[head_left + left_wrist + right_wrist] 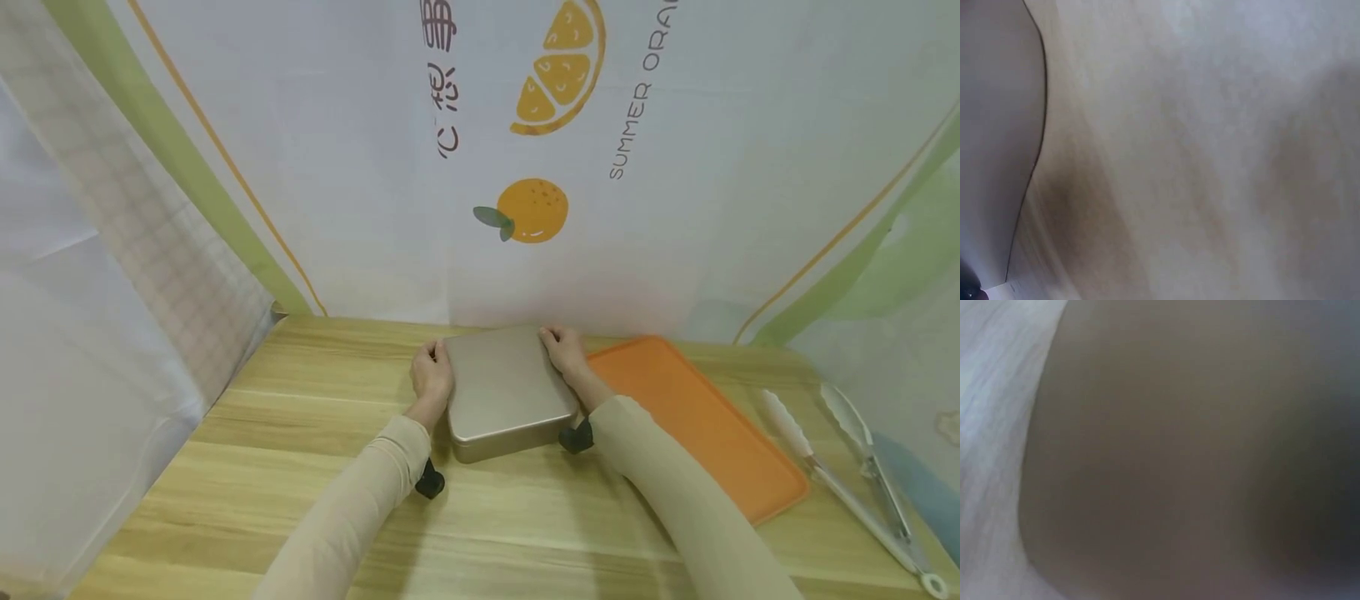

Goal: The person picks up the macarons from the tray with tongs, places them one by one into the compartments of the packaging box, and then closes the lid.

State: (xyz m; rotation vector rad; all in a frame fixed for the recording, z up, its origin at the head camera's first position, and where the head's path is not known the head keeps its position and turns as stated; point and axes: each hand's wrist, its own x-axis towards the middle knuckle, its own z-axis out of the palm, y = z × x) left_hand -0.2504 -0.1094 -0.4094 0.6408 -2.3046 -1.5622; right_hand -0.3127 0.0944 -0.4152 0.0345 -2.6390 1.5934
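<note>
A square, champagne-coloured metal tin [510, 383] is at the back of the wooden table, its smooth flat face up. My left hand [432, 375] grips its left side near the far corner, thumb along the edge. On the opposite side my right hand [566, 354] holds the far right corner, the thumb on top and the other fingers mostly hidden. Whether the tin touches the table or is slightly lifted I cannot tell. Part of the tin [997, 112] fills the left edge of the left wrist view. Close up and blurred, the tin [1147, 456] takes up most of the right wrist view.
To the right an orange tray [697, 425] lies partly under my right forearm. Beyond it is a pair of tongs [851, 492] with pale tips, spread apart by the table's right edge. A white cloth [360, 167] printed with oranges hangs behind the wooden table [315, 400].
</note>
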